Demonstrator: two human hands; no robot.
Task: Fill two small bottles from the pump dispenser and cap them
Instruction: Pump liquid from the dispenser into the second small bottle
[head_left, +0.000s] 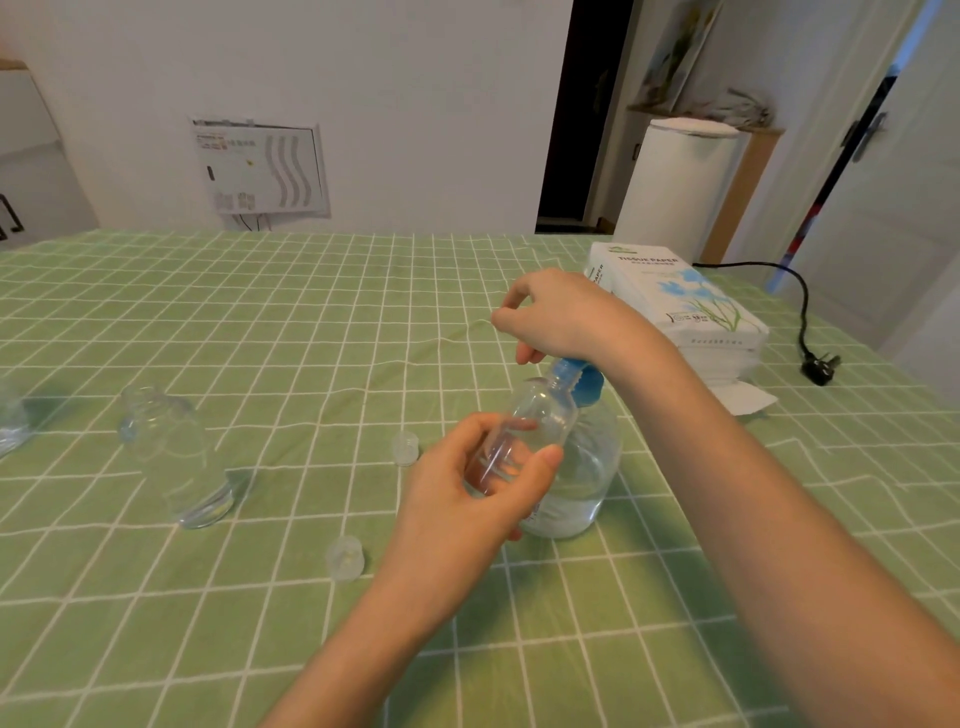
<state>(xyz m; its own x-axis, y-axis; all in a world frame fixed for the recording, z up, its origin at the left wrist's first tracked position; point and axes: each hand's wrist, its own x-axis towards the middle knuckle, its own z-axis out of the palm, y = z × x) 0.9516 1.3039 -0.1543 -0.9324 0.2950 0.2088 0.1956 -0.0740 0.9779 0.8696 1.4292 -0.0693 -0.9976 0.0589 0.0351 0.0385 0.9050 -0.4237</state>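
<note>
While your left hand grips the small bottle, thumb and fingers curled round its lower body, the bottle tilts with its mouth up against the blue pump head of the pump dispenser. Your right hand sits on that head, fingers loosely curled; gripping or only pressing, can't tell. Second bottle stands uncapped, well left. Far cap and near cap lie on the green checked cloth.

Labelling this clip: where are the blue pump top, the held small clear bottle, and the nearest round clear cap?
Blue pump top (586, 387): head view, collar.
Small clear bottle (548, 415): head view, shoulder.
Round clear cap (344, 557): head view, middle.
</note>
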